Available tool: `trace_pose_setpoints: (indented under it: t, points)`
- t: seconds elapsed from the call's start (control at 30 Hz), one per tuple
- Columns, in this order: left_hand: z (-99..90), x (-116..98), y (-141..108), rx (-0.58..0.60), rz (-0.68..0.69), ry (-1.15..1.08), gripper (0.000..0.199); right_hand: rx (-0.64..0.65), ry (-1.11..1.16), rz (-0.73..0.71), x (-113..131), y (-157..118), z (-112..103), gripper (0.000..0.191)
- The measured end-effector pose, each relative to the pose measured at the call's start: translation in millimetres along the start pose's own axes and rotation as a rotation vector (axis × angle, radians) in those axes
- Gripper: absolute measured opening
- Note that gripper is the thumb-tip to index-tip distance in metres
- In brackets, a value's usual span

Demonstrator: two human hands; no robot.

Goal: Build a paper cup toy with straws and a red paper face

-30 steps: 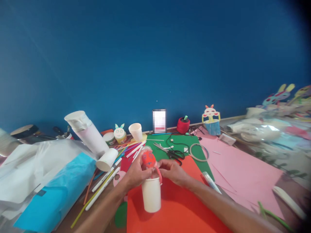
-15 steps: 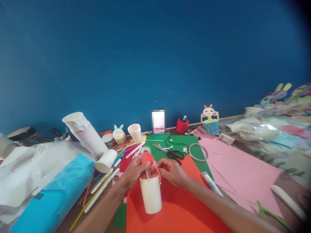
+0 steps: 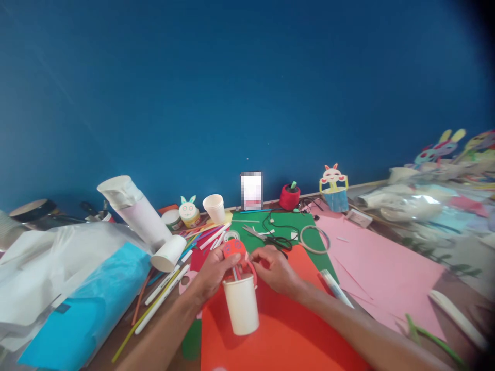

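A white paper cup (image 3: 242,306) stands tilted a little over a red-orange paper sheet (image 3: 286,340). Above its rim, my left hand (image 3: 215,269) is closed on a red-orange paper cutout (image 3: 234,247) with a drawn face, whose stem runs down into the cup. My right hand (image 3: 274,267) pinches at a curved pink-red strip (image 3: 253,274) on the cup's right side; its fingertips partly hide the contact.
Scissors (image 3: 268,238), a grey ring (image 3: 315,239) and a black cord lie on green paper (image 3: 247,226). Markers (image 3: 164,296) and a tipped cup (image 3: 169,253) are at left, beside a blue plastic packet (image 3: 88,309). Pink paper (image 3: 386,268) spreads at right.
The cup has shifted very slightly right and up. My right hand has moved up a little at the strip, and my left hand keeps its hold on the cutout.
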State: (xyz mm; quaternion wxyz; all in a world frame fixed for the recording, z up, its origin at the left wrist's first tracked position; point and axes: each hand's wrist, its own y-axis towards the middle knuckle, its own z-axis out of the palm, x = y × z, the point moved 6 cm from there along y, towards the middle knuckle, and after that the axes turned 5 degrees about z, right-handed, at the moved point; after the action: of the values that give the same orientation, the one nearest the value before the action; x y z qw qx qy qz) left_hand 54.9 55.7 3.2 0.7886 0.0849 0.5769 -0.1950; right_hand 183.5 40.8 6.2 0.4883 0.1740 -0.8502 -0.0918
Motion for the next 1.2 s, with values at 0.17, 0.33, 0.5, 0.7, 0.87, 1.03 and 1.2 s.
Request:
trace_pose_setpoints:
  t: [0.17,0.33,0.5,0.7,0.87,1.03,1.2]
  points:
    - [-4.7,10,2,-0.039,-0.009,0.025,0.021,-0.098,-0.388,-0.298,15,-5,-7,0.016]
    - [-5.2,11,2,-0.038,-0.062,-0.065,0.019,-0.126,-0.605,-0.358,9,-6,-10,0.02]
    - [-5.4,8,1,-0.026,-0.092,-0.063,0.019,-0.189,-0.665,-0.322,1,-4,-17,0.02]
    - [-14.9,8,4,-0.047,-0.083,-0.027,0.021,-0.151,-0.458,-0.263,-6,-3,-22,0.017]
    - [-17.7,2,5,-0.031,-0.049,0.024,0.016,-0.188,0.031,0.002,-27,4,-32,0.025]
    - [-9.2,5,2,0.053,-0.073,0.113,0.015,0.02,0.275,0.091,-22,8,-15,0.034]
    - [-7.9,9,1,0.068,-0.079,0.181,0.017,0.018,0.242,0.006,-13,10,-14,0.029]
